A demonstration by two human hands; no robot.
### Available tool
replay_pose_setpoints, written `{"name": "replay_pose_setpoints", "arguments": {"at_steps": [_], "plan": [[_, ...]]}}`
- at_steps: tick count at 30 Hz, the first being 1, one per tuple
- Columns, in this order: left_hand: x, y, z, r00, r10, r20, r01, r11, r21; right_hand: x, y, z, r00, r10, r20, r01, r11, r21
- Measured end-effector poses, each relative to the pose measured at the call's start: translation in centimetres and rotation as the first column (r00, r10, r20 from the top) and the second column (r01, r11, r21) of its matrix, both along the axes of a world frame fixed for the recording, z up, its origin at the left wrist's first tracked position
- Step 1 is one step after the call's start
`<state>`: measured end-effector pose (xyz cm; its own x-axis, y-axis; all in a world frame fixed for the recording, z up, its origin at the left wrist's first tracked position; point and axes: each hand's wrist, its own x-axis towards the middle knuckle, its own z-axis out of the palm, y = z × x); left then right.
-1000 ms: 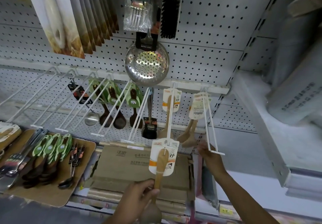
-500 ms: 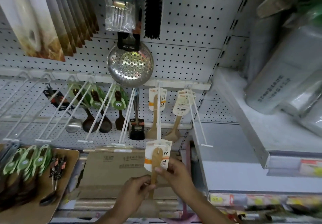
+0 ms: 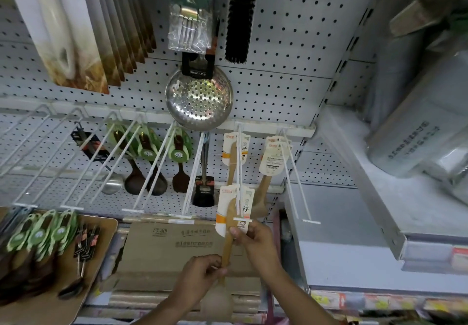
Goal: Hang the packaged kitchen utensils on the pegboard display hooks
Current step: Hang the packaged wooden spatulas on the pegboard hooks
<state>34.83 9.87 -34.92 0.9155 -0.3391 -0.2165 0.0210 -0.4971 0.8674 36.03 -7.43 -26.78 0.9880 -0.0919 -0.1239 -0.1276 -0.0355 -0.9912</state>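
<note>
Two hands at work: our left hand [image 3: 202, 271] pinches the wooden spatula [image 3: 229, 233] low on its handle, and our right hand [image 3: 255, 241] pinches the bottom edge of its backing card [image 3: 234, 208], at about 6 o'clock in the view.
Task thing: we hold the spatula card right at the front tip of the white double-wire hook [image 3: 239, 172], near the small label plate [image 3: 243, 219] at its end.
Threading: we judge the card's hang-hole is on or just meeting the tip; the hole itself is too small to see.
Guiding: we keep the card square to the wires, so it does not snag on the plate.
Sliding: we push it toward 12 o'clock, up to the matching spatula [image 3: 234, 152] already hanging at the pegboard [image 3: 291, 53].
Grip: we keep the handle hold light and let the right fingers steer the card.
Risk: a twisted card may tear at the hole.
Neighbours: another spatula pack [image 3: 274, 157] hangs at 1 o'clock, and green-carded spoons [image 3: 149, 147] at 10 o'clock.
</note>
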Motion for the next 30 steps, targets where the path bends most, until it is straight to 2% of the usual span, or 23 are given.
{"name": "replay_pose_setpoints", "arguments": {"at_steps": [7,15,18,22,26,30], "plan": [[3.4,-1.1,0.5,0.998,0.06,-0.024,-0.06,0.998,0.03,4.8,-0.4,0.2,1.0,-0.022,0.008,0.023,0.994,-0.108],[8.5,-3.0,2.2,0.997,0.068,0.042,-0.072,0.993,0.09,10.6,-0.8,0.7,0.998,-0.056,0.027,0.059,0.992,-0.108],[10.0,-3.3,1.9,0.994,0.107,0.018,-0.108,0.99,0.089,12.0,-0.9,0.8,0.997,-0.054,0.054,0.06,0.989,-0.136],[11.2,-3.8,1.7,0.991,0.131,0.03,-0.134,0.986,0.104,13.4,-1.1,0.3,0.996,-0.084,0.016,0.085,0.987,-0.14],[11.8,-4.1,1.2,0.989,0.144,-0.01,-0.142,0.982,0.124,14.4,-1.4,-0.1,0.998,-0.062,0.001,0.062,0.984,-0.166],[12.0,-4.5,0.7,0.975,0.209,-0.078,-0.205,0.977,0.054,14.8,-1.7,-0.3,0.998,-0.053,0.028,0.057,0.979,-0.196]]}}
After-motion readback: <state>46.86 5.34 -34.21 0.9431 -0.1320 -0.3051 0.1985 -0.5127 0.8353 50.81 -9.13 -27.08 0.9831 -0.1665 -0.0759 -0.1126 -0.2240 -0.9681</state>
